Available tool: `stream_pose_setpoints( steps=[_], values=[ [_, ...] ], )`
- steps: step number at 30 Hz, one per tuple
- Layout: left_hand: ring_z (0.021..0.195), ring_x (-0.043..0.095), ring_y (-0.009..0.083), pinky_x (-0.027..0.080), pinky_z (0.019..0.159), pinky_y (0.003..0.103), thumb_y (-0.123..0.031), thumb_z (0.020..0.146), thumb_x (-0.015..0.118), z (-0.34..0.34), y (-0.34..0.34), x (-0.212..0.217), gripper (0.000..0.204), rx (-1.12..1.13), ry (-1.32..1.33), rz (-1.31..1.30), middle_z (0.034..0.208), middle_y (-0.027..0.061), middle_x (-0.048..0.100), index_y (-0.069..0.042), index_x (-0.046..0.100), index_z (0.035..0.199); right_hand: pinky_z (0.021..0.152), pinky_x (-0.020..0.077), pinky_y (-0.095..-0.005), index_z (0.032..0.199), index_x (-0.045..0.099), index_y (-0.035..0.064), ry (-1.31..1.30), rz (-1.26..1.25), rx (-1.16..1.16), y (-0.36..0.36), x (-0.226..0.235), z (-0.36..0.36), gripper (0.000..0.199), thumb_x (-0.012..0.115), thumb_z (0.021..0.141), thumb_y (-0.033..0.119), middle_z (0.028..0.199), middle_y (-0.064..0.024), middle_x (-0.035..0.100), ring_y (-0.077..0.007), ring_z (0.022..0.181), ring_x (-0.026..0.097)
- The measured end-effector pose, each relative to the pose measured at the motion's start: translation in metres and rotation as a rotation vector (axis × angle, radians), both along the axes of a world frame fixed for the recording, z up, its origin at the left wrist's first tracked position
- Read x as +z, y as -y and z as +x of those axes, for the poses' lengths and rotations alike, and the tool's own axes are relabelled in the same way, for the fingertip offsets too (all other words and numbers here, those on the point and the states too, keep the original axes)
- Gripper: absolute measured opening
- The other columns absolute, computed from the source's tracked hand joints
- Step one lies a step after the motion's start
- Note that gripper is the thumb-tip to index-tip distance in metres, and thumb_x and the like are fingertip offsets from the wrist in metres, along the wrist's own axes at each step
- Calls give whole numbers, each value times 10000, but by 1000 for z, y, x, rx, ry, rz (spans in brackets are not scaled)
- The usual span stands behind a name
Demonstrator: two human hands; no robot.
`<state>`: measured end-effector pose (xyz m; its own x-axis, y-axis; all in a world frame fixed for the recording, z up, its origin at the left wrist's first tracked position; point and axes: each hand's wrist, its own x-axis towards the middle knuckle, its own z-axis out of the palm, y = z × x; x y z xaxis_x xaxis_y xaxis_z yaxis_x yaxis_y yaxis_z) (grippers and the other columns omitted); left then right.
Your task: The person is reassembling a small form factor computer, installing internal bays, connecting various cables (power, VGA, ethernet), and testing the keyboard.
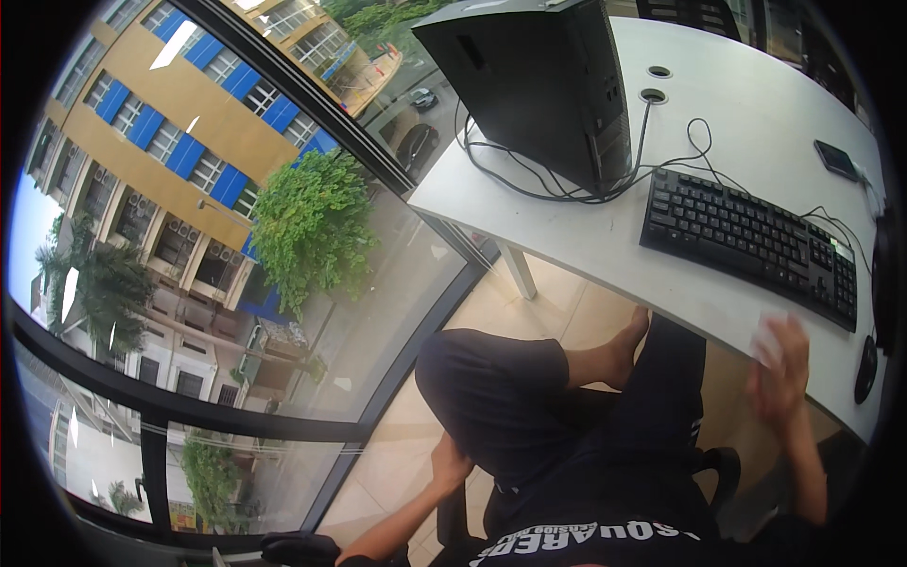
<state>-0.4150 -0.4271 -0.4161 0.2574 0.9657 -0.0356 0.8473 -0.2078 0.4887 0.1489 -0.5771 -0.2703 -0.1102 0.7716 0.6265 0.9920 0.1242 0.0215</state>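
My right hand (782, 370) is raised at the desk's front edge, just below the black keyboard (746, 244). Its fingers are smeared by motion, and a pale blur beside them is too unclear to name. Down at the left, my left hand (452, 461) rests against the underside of my bent leg (491, 378), its fingers mostly hidden by the dark trousers. To the right of my right hand lies a black mouse (864, 369) on the white desk (557, 241).
A black computer tower (539, 94) stands at the desk's far left corner, with loose cables (567, 194) around its base. A phone (835, 159) lies at the far right. Black chair armrests (723, 472) flank me. A large window (368, 331) fills the left side.
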Motion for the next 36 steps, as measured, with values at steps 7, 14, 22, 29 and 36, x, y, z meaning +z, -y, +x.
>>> stream_pose_setpoints(
  steps=[7,14,22,29,36],
  values=[
    [1008,681,482,525,895,512,-197,812,733,-6,30,33,601,166,-12,-185,1091,293,691,0,499,1329,1142,378,-563,1388,515,-8,-506,-525,-873,161,-109,-127,661,721,769,97,1450,-289,503,-501,1353,472],
    [939,696,469,533,834,498,-149,809,712,8,7,24,495,121,10,-164,981,302,695,30,549,1241,981,503,-506,1401,491,-21,-944,-444,-1027,177,-104,-147,609,714,878,196,1220,-332,646,-512,1164,615],
    [925,666,521,509,823,539,-149,811,690,7,2,18,548,113,-91,-138,973,340,671,61,498,1279,929,521,-519,1440,504,13,-906,-467,-1136,186,-119,-142,616,677,938,326,1182,-287,686,-481,1077,662],
    [894,675,497,526,796,518,-166,818,696,35,-15,14,511,-19,-119,-122,968,321,669,49,503,1240,1013,476,-519,1465,470,6,-895,-358,-1190,227,-129,-166,605,657,941,244,1269,-315,638,-505,1176,607],
    [838,675,495,512,761,523,-179,823,710,48,-35,19,455,-99,-102,-198,892,303,662,32,516,1177,1012,479,-496,1508,433,23,-1059,-394,-1246,236,-116,-190,562,574,1013,248,1260,-351,628,-506,1188,611]
  ],
)
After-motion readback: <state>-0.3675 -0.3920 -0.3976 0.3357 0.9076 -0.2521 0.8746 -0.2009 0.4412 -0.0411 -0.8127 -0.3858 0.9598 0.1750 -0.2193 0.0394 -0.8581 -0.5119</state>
